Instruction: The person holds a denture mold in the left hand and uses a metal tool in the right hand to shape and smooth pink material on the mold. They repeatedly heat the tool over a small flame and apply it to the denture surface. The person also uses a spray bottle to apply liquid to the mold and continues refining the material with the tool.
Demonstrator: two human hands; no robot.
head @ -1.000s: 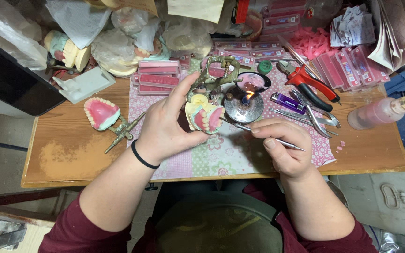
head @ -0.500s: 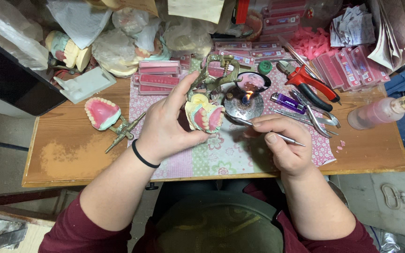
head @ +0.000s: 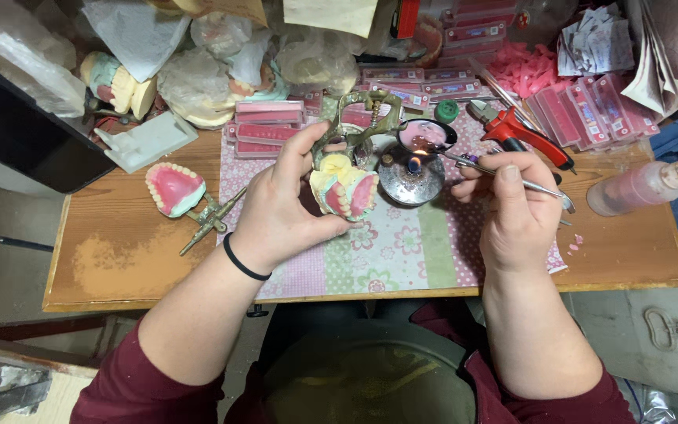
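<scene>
While the left hand (head: pixel 280 212) curls over the patterned mat (head: pixel 402 251), its grip is closed around a denture model (head: pixel 344 191), thumb below and fingers arched above, so the model sits in the crook of the hand with its pink gum and row of teeth facing right. The model is mounted on a brass articulator (head: pixel 370 118) that rises behind the fingertips. The right hand (head: pixel 515 212) lies just to the right, well clear of the model, its grip pinched narrow on a thin metal tool (head: pixel 512 179); the tool runs across the knuckles and its tip points left toward a small burner (head: pixel 411 179), where a flame shows. The burner stands between the two hands, touching neither, and the model is just beside its left edge.

Further left on the wooden worktop (head: pixel 119 267) lies a second denture (head: pixel 173 188), pink with teeth round its rim, fixed to a brass frame and apart from both hands. To the right, near the worktop's edge, a plastic bottle (head: pixel 641 187) of pink liquid lies on its side. Behind the right hand rest red-handled pliers (head: pixel 523 129). Beyond these, rows of pink tooth cards (head: pixel 264 118) line the back, with plaster casts in plastic bags (head: pixel 205 63) piled at the far left and a dark tablet (head: pixel 21 129) at the worktop's corner.
</scene>
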